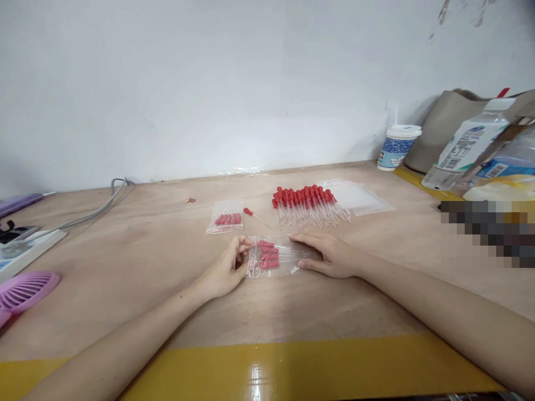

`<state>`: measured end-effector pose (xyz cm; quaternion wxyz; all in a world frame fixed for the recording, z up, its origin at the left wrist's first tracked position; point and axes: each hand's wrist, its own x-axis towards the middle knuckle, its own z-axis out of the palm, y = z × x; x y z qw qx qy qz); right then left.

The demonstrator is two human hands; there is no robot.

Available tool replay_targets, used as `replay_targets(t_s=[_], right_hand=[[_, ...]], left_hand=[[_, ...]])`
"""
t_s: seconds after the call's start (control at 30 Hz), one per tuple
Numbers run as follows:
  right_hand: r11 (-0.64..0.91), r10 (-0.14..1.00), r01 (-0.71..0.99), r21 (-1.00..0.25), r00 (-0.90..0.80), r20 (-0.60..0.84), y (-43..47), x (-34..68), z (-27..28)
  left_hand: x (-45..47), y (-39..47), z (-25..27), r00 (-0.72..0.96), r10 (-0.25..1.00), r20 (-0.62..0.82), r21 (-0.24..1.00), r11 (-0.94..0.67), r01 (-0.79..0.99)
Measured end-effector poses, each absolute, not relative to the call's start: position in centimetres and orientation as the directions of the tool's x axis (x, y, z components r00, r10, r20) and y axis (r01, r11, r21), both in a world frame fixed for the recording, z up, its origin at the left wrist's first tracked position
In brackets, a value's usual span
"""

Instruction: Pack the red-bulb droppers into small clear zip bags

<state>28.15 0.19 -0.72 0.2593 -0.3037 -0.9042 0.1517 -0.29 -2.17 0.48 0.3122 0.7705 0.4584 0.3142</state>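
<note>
- Clear zip bag (286,268) is being held flat on the table (125,256) between both hands, just in front of the dropper pile (307,197)
- Red-bulbed droppers (270,264) are being contained in it, bulbs toward the zip, stems toward the right
- Zip end is being pinched by the left hand (236,262), thumb and fingertips closed on it
- Opposite end is being covered by the right hand (328,253), thumb and forefinger apart; whether it is being gripped or only steadied, cannot tell
- Zip state isn't being shown clearly
- Bulbs are sitting close to the zip, so clearance is probably being needed: strip straight, bulbs nudged back
- Light pressure is likely being called for over the thin stems
</note>
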Motion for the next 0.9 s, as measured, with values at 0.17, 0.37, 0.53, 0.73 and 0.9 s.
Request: replay_targets(t_s=[0.17, 0.37, 0.53, 0.73, 0.9], right_hand=[[0.765, 0.632, 0.48, -0.429, -0.688, 0.357, 0.1, 28.1, -0.6], [0.757, 0.639, 0.49, -0.432, -0.693, 0.334, 0.2, 28.1, -0.6], [0.765, 0.631, 0.477, -0.432, -0.69, 0.355, 0.1, 28.2, -0.6], [0.766, 0.633, 0.486, -0.421, -0.685, 0.36, 0.0, 28.1, -0.5], [0.77, 0.628, 0.48, -0.421, -0.685, 0.369, 0.1, 28.2, -0.8]], left_hand=[[-0.5, -2.3, 0.7, 0.423, 0.887, 0.187, 0.773, -0.399, 0.493], [-1.7, 0.0, 1.6, 0.395, 0.91, 0.123, 0.867, -0.293, 0.404], [-1.3, 5.0, 4.3, 0.12, 0.973, 0.198, 0.696, -0.225, 0.682], [1.3, 10.9, 5.4, -0.103, 0.994, 0.026, 0.629, 0.063, 0.774], [2.1, 12.3, 4.9, -0.141, 0.99, -0.029, 0.739, 0.116, 0.664]])
